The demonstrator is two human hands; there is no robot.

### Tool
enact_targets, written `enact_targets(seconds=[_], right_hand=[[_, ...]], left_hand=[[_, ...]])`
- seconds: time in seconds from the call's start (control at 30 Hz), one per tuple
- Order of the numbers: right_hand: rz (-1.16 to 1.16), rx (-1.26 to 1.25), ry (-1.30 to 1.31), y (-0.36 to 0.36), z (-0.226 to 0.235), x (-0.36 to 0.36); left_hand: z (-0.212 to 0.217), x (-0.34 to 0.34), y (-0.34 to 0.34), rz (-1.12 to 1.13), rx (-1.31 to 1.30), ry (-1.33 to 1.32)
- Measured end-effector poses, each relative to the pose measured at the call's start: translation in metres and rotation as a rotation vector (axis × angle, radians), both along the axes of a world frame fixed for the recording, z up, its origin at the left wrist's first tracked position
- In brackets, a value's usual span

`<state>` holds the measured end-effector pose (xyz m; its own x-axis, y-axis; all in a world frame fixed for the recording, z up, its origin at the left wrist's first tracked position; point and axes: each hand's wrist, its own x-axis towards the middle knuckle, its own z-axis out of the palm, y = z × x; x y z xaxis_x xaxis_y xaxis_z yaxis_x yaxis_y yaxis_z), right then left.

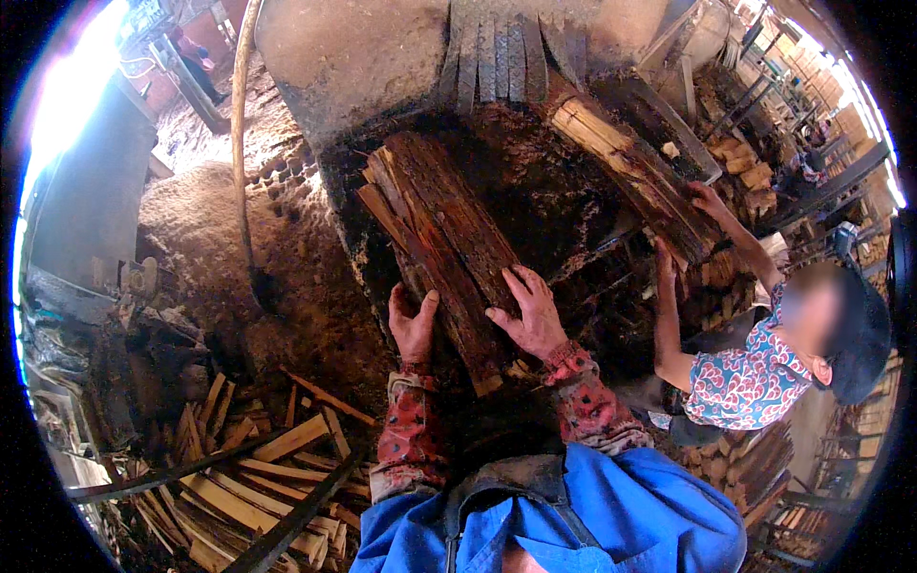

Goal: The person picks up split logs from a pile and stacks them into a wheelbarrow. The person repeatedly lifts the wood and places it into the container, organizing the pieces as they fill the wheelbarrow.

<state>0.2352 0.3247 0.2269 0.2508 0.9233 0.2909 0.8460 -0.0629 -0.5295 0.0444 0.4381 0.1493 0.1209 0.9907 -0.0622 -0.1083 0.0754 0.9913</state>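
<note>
A stack of long wood slabs, rough with dark bark, lies lengthwise ahead of me, tilted to the upper left. My left hand is at its near left edge, thumb and fingers either side of the wood. On the right edge, my right hand grips the bark, its thumb on top and fingers along the side. Dirty red patterned sleeves cover both my forearms. Beyond the slabs, strips of dark rubber curtain hang from a dusty metal housing.
At right, another person holds a separate bundle of slabs with both hands. Split wood offcuts fill a metal frame at lower left. A long wooden pole stands in the sawdust. More wood is piled at right.
</note>
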Motion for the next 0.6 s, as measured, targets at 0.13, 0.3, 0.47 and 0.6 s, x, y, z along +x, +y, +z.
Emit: enact_targets(seconds=[0.13,0.3,0.47,0.6], right_hand=[[0.0,0.007,0.016,0.003,0.005,0.001],[-0.013,-0.001,0.011,0.004,0.007,-0.002],[0.009,-0.05,0.061,0.007,0.009,0.007],[0.006,0.021,-0.018,0.004,0.013,0.002]], left_hand=[[0.003,0.002,0.003,0.004,0.018,0.054],[0.0,0.0,0.006,-0.01,0.006,0.018],[-0.004,0.006,0.012,-0.026,0.022,-0.033],[-0.009,0.004,0.01,-0.005,0.015,-0.023]])
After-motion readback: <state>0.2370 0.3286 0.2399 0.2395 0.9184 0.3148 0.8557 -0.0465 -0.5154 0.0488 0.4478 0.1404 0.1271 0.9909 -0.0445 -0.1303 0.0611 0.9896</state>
